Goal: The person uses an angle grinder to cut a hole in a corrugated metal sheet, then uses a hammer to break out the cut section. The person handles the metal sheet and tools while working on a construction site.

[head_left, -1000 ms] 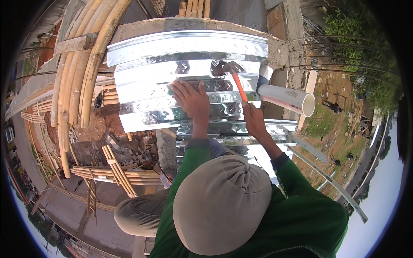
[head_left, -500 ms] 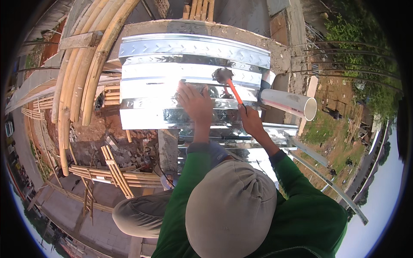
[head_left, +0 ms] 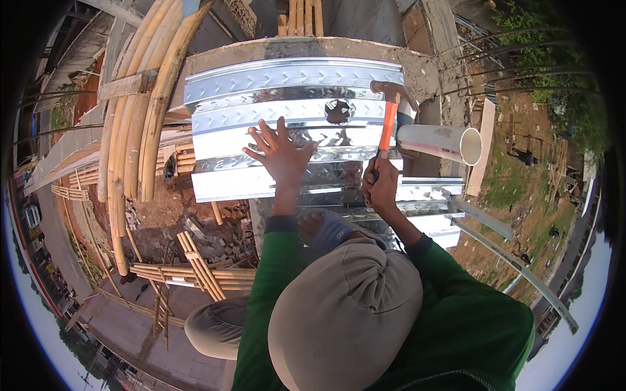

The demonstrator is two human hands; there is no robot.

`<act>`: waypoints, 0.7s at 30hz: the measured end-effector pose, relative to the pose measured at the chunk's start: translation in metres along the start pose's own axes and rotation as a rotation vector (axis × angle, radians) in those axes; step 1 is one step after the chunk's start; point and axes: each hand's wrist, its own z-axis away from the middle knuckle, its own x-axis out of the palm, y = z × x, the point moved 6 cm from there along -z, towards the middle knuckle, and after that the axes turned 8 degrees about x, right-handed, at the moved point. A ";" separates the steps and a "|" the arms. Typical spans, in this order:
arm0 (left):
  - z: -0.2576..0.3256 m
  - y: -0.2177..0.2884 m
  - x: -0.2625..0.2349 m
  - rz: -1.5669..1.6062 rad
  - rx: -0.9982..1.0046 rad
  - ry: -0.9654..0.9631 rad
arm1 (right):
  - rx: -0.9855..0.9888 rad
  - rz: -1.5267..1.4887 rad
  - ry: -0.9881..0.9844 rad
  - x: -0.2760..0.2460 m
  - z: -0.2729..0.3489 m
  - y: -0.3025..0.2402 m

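Observation:
A shiny ribbed metal decking sheet (head_left: 244,107) with embossed chevrons lies before me. My left hand (head_left: 285,156) rests on it, open, with its fingers spread. My right hand (head_left: 383,184) is closed around the black grip of a claw hammer (head_left: 388,120) with an orange shaft. The hammer's head is over the right end of the sheet, to the right of a jagged, torn hole (head_left: 338,112). Whether the head touches the sheet I cannot tell.
A grey plastic pipe (head_left: 440,142) juts out to the right of the sheet. More metal decking (head_left: 427,190) lies below it. Bundled bamboo poles (head_left: 147,111) slope along the left, above rubble (head_left: 176,225). A concrete beam (head_left: 293,47) runs behind the sheet.
The hammer has moved from over the hole to the right, clear of it, its shaft now more upright. My left hand has shifted slightly left, its fingers spreading wider.

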 end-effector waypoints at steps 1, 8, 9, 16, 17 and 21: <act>0.000 -0.001 0.001 -0.053 0.006 0.014 | -0.015 -0.048 0.052 0.004 -0.003 0.002; -0.002 -0.015 0.012 0.074 -0.007 -0.034 | 0.408 0.090 -0.075 0.026 0.000 0.022; -0.001 -0.017 0.013 0.069 0.001 -0.030 | 0.413 0.114 -0.075 0.024 0.004 0.022; 0.000 -0.017 0.019 0.053 0.022 0.035 | 0.122 -0.196 0.123 0.027 -0.003 0.015; 0.000 -0.017 0.018 0.064 0.030 0.041 | 0.283 -0.017 0.043 0.033 -0.003 0.024; -0.001 -0.021 0.014 0.057 0.009 -0.022 | 0.454 0.098 0.007 0.032 0.007 0.024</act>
